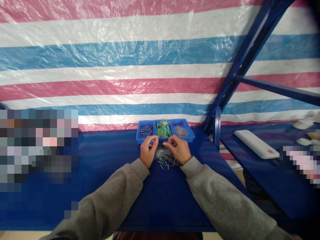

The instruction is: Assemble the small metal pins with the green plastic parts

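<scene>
My left hand is closed in a pinch, thumb against forefinger, in front of the blue divided tray. Opposite it, my right hand also pinches with thumb and forefinger, a small gap from the left. Whatever the fingertips hold is too small to make out. Beneath and between the hands lies a loose pile of slim metal pieces, with a clear plastic bag beside them. The tray's left compartment holds similar metal pieces, the middle one green plastic packets, the right one clear bags.
The blue table runs up to a striped plastic sheet. A blue metal frame slopes upward on the right. A white flat device lies on a second blue table. Blurred blocks cover the far left.
</scene>
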Demonstrator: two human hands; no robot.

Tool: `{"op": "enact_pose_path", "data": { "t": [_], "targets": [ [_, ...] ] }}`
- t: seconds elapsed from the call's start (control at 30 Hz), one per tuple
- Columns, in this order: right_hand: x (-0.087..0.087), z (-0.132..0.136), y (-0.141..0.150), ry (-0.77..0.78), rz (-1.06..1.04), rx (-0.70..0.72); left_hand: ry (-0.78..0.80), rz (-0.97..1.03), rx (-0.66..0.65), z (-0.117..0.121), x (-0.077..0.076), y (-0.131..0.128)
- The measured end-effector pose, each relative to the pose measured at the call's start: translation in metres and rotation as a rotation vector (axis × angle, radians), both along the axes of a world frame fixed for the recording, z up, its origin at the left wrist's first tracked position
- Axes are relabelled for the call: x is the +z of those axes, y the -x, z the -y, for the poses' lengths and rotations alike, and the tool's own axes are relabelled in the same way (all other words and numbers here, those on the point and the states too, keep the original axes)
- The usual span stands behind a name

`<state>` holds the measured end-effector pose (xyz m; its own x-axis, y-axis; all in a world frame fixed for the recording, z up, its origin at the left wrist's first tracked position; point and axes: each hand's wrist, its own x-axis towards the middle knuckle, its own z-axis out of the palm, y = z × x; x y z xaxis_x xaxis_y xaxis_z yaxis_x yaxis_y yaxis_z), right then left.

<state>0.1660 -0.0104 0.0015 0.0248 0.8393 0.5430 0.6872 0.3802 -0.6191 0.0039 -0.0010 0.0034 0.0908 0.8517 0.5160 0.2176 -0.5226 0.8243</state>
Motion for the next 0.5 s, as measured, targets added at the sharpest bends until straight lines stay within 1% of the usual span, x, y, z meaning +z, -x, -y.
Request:
{"op": "enact_pose_path", "data": {
  "t": [0.13, 0.27, 0.4, 0.5],
  "targets": [
    [0.001, -0.0011, -0.001, -0.01, -0.12, 0.016, 0.044, -0.05, -0.052, -0.0021, -0.0025, -0.0005],
    [-0.0024, -0.0032, -0.0024, -0.004, -0.192, 0.063, 0.024, -0.089, -0.062, -0.0036, -0.0048, -0.0002],
    [-0.0046, -0.0041, -0.0024, 0.09, -0.328, 0.134, -0.049, -0.111, -0.045, -0.0035, -0.0035, -0.0004],
    [-0.0025, -0.0032, -0.0017, 0.138, -0.372, 0.144, -0.076, -0.142, -0.058, -0.0043, -0.0027, -0.0005]
  ]
}}
